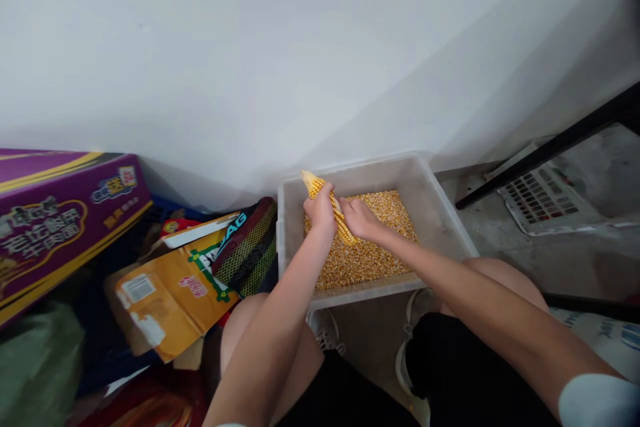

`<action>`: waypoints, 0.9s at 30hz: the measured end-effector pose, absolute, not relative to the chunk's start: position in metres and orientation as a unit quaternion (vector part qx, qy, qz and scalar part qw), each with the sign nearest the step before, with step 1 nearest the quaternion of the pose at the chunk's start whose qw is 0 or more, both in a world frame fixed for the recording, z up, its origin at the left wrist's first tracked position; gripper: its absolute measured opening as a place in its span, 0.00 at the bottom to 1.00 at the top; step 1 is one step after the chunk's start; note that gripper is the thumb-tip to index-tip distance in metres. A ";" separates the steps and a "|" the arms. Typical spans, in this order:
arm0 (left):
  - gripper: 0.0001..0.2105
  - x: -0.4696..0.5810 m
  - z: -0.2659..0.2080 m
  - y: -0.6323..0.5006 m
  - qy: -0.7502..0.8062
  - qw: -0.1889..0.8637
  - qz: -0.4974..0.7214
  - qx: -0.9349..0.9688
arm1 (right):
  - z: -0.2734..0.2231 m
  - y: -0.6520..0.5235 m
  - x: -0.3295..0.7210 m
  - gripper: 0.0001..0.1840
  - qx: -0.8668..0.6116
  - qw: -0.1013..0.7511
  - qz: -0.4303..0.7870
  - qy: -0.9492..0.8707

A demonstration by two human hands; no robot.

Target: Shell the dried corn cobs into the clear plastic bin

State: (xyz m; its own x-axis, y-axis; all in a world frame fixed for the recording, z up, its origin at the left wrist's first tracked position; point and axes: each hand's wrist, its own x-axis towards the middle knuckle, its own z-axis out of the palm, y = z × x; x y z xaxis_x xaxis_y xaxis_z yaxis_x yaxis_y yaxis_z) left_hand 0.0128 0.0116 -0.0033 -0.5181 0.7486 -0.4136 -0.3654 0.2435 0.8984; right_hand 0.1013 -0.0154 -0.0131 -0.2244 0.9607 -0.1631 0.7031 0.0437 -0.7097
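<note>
A yellow corn cob (344,225) is held at a slant above a clear plastic bin (447,223). My left hand (321,208) is wrapped round its upper part, below the pale pointed end. My right hand (359,217) presses against the cob's side farther down, with fingers curled; the thumb and fingertips are partly hidden. Loose corn kernels (367,263) cover the floor of the bin beneath both hands. Kernel rows still show along the cob's visible parts.
To the left are a purple carton (65,220), an opened yellow cardboard box (175,293) and a mesh bag (250,250). A white plastic basket (545,197) stands right, behind a black metal bar (550,147). The white wall (300,53) rises behind the bin.
</note>
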 end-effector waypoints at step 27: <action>0.09 0.002 -0.004 0.019 0.642 0.495 0.579 0.088 | -0.011 -0.018 0.103 0.37 -0.572 0.150 0.341 -0.730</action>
